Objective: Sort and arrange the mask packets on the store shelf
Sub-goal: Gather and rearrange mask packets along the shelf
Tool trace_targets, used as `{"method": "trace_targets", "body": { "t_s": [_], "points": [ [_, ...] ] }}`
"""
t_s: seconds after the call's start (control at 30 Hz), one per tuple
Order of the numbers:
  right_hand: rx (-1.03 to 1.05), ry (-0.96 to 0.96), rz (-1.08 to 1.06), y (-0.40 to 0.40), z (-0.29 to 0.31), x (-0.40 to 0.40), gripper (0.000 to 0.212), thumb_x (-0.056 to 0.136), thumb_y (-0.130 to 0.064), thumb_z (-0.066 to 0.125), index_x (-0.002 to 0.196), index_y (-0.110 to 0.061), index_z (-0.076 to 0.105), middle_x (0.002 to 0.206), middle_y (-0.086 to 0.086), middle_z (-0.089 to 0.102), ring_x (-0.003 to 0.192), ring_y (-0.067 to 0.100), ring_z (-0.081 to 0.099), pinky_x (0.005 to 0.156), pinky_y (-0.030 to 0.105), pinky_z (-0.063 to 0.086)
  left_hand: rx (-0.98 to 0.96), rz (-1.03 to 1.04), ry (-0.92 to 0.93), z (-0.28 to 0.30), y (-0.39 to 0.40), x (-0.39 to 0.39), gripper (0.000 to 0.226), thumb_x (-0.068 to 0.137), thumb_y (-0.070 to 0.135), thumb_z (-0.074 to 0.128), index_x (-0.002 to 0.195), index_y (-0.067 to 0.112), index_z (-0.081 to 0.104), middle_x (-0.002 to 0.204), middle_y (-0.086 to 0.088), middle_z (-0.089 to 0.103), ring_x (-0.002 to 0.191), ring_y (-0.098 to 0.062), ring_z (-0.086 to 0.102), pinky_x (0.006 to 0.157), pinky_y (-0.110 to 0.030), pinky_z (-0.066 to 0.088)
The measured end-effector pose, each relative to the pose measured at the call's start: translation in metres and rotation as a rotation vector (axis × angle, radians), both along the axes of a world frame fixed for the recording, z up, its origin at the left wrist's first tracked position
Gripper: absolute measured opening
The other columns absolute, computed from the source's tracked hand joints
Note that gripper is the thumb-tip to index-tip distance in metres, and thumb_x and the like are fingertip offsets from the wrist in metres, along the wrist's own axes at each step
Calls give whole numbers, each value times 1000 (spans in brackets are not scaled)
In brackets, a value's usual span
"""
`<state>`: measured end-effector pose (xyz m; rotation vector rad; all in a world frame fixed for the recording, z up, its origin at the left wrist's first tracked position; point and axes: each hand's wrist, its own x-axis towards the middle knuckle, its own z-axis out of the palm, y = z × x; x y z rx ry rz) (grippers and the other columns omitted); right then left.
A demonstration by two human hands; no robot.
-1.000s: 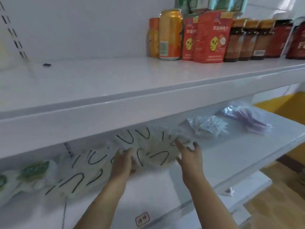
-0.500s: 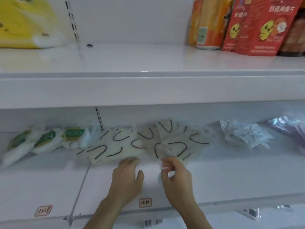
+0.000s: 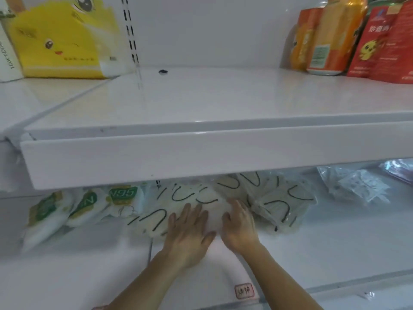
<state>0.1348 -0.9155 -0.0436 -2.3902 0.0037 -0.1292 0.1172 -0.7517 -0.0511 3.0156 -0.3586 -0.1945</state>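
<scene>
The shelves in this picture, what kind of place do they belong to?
Most likely a small shop: white display shelves with a price tag on the front edge, N95 mask packets laid out below, and drink cans above.

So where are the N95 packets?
The N95 packets lie at the left of the lower shelf, beside the black-looped mask packets that both hands touch.

White shelving, white back panel

Single head view, close, forward-down onto white shelf.
</scene>
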Motion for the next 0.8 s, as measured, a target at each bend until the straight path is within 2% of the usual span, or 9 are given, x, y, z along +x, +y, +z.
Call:
{"method": "trace_targets", "body": {
  "t_s": [0.13, 0.23, 0.33, 0.4, 0.5, 0.6, 0.7, 0.8],
  "points": [
    [-8, -7, -154, -2, 2, 3, 38, 97, -15, 48, 134, -16, 53, 138, 5, 56, 122, 26, 54, 96, 34, 44, 10, 28, -39, -11, 20, 5, 74, 97, 64, 12, 160, 27, 15, 171, 3, 0, 157, -25, -2, 122, -55, 7],
    [8, -77, -150, 10, 3, -9, 45, 96, -13, 52, 142, -14, 51, 144, 5, 54, 130, 26, 51, 101, 30, 40, -23, -45, -75, -10, 28, 4, 77, 92, 65, 5, 159, 29, 18, 170, 1, 3, 157, -25, 0, 122, -55, 11],
    [46, -154, -133, 26, 1, -29, 47, 95, -9, 57, 141, -15, 52, 145, 4, 54, 127, 25, 53, 93, 21, 36, -109, -105, -152, -3, 34, -5, 77, 91, 64, 7, 155, 29, 32, 169, 2, 12, 157, -20, 5, 122, -52, 14],
    [57, -159, -140, 35, -2, -43, 48, 94, -10, 57, 141, -19, 53, 144, 3, 54, 117, 25, 59, 90, 25, 42, -181, -116, -211, 1, 44, -13, 82, 86, 63, 6, 148, 27, 44, 166, 2, 24, 155, -20, 14, 120, -55, 18],
    [15, -166, -127, 48, -2, -61, 48, 93, -11, 57, 141, -19, 54, 143, 2, 54, 124, 24, 56, 100, 30, 44, -293, -79, -274, -3, 69, -28, 67, 91, 57, 20, 136, 23, 57, 155, 2, 41, 148, -23, 31, 113, -56, 33],
    [-55, -224, -66, 68, 5, -69, 45, 94, -11, 60, 139, -16, 56, 139, 4, 58, 128, 25, 52, 106, 31, 40, -343, -17, -323, -3, 104, -46, 52, 93, 48, 34, 130, 24, 61, 147, 4, 47, 141, -23, 42, 104, -53, 41],
    [-64, -277, 36, 103, 15, -70, 44, 93, -9, 61, 137, -15, 57, 136, 5, 61, 127, 25, 52, 104, 31, 40, -326, 93, -322, -2, 149, -68, 44, 95, 43, 42, 131, 26, 60, 149, 4, 45, 141, -22, 40, 105, -52, 39],
    [-11, -326, 126, 153, 16, -72, 45, 89, -6, 65, 133, -15, 60, 129, 5, 64, 122, 28, 53, 101, 35, 43, -300, 206, -332, -3, 203, -100, 53, 91, 49, 33, 134, 28, 57, 151, 5, 44, 141, -17, 36, 105, -48, 37]
  ]
}}
